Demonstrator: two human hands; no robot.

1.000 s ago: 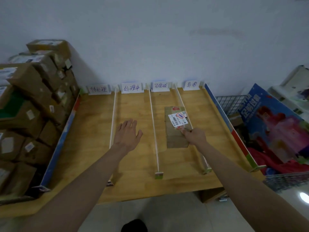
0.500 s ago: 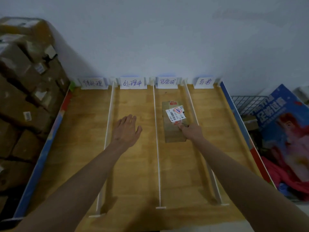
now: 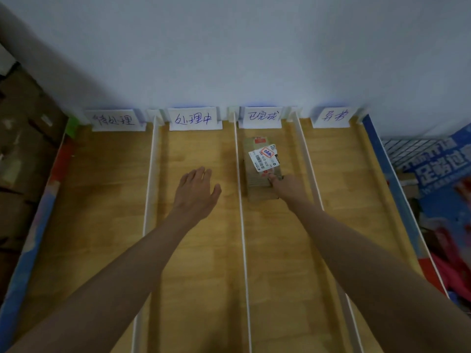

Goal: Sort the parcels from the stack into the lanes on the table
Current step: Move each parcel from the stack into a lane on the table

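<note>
The right hand [image 3: 286, 186] pinches the near right corner of a small brown cardboard parcel [image 3: 262, 169] with a white shipping label, lying flat in the third lane of the wooden table [image 3: 198, 250]. The left hand [image 3: 195, 193] hovers palm-down, fingers straight, over the second lane.

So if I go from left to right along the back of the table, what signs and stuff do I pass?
Stack of cardboard boxes → first lane sign → second lane sign → third lane sign, the parcel lying before it → fourth lane sign → blue poster.
</note>
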